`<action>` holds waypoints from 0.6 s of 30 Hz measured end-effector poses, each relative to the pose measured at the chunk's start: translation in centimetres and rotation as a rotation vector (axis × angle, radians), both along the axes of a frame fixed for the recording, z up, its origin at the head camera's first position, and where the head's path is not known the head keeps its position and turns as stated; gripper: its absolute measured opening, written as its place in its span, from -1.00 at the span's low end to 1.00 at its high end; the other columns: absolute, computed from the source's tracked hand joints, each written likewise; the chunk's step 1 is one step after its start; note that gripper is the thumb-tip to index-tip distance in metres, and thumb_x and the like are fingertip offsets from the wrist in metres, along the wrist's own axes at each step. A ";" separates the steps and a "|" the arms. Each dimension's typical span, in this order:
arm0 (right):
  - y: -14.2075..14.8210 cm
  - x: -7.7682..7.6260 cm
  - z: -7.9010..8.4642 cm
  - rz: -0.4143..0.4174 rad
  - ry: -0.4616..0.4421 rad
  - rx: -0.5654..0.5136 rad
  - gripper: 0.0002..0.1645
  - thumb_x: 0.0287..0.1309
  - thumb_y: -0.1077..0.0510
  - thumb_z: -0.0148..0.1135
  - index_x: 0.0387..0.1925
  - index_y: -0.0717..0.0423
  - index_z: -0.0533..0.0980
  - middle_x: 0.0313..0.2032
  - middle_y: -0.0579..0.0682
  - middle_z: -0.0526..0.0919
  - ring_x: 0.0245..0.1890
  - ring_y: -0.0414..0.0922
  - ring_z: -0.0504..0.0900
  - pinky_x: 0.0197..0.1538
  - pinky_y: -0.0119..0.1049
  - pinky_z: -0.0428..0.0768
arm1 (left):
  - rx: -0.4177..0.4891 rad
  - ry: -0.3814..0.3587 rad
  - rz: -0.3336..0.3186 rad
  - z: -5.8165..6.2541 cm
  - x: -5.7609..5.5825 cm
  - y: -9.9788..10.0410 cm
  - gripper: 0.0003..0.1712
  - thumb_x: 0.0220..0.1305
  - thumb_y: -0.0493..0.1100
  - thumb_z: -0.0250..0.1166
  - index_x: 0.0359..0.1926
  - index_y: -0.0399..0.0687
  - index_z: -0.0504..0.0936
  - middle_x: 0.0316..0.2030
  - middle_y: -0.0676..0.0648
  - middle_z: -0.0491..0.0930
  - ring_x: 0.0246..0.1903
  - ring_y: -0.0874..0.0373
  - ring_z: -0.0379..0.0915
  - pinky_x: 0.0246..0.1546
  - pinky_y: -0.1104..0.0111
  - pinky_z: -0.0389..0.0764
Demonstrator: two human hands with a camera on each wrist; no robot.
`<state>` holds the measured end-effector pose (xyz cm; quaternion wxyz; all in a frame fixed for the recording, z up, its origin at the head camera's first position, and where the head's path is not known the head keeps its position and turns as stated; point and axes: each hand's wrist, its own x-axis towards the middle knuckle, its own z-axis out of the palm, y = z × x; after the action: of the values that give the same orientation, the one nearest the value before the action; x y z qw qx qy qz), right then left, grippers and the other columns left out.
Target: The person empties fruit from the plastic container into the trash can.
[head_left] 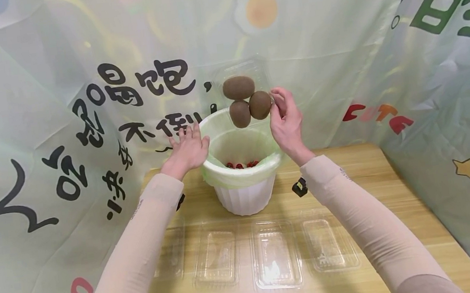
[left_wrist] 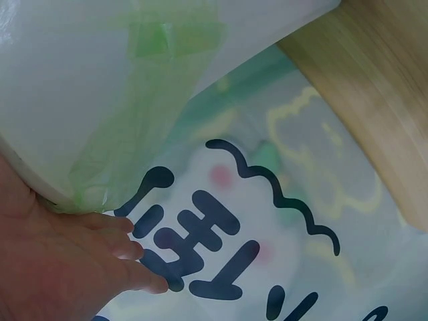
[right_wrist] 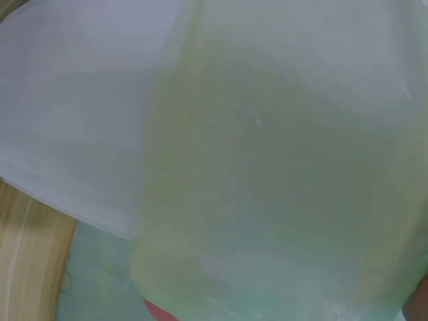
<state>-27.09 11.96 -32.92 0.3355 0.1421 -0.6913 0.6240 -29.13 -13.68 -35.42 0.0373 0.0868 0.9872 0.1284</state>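
Observation:
A white bin (head_left: 247, 198) with a pale green bag liner (head_left: 221, 179) stands on the wooden table. My left hand (head_left: 189, 150) rests on the bin's left rim with its fingers straight; the left wrist view shows the same hand (left_wrist: 73, 261) beside the liner. Over the bin's far side, my right hand (head_left: 288, 121) pinches the right edge of a clear plastic box (head_left: 258, 69), which is tilted up. Three brown kiwis (head_left: 239, 88) sit together in it. Inside the bin lie several small red fruits (head_left: 239, 166). Bin and liner (right_wrist: 267, 167) fill most of the right wrist view.
Several clear plastic boxes stand in a row on the table (head_left: 367, 165) before the bin, among them a middle one (head_left: 278, 277) and a right one (head_left: 335, 265). A printed cloth (head_left: 326, 34) hangs behind and at both sides.

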 end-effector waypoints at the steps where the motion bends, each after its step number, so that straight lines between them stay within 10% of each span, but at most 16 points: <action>1: 0.0 0.0 0.0 0.002 -0.001 -0.002 -0.65 0.44 0.51 -0.02 0.18 0.43 0.44 0.16 0.44 0.67 0.26 0.04 0.69 0.05 -0.49 0.58 | 0.002 0.001 0.000 0.0 0.0 0.0 -0.13 0.66 0.21 -0.43 0.69 -0.27 -0.27 0.66 -0.44 -0.19 0.66 -0.43 -0.37 0.54 -0.44 -0.37; 18: 0.0 0.2 0.3 -0.006 -0.074 -0.012 -0.61 0.47 0.48 -0.03 0.25 0.35 0.42 0.30 0.35 0.61 0.39 0.19 0.57 -0.14 -0.54 0.49 | -0.003 -0.001 0.003 -0.2 -0.2 -0.1 -0.14 0.67 0.20 -0.41 0.69 -0.27 -0.27 0.66 -0.45 -0.20 0.66 -0.42 -0.39 0.54 -0.44 -0.40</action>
<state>-26.85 12.01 -32.62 0.3126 0.1147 -0.6998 0.6320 -29.34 -13.78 -35.60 0.0378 0.0854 0.9875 0.1270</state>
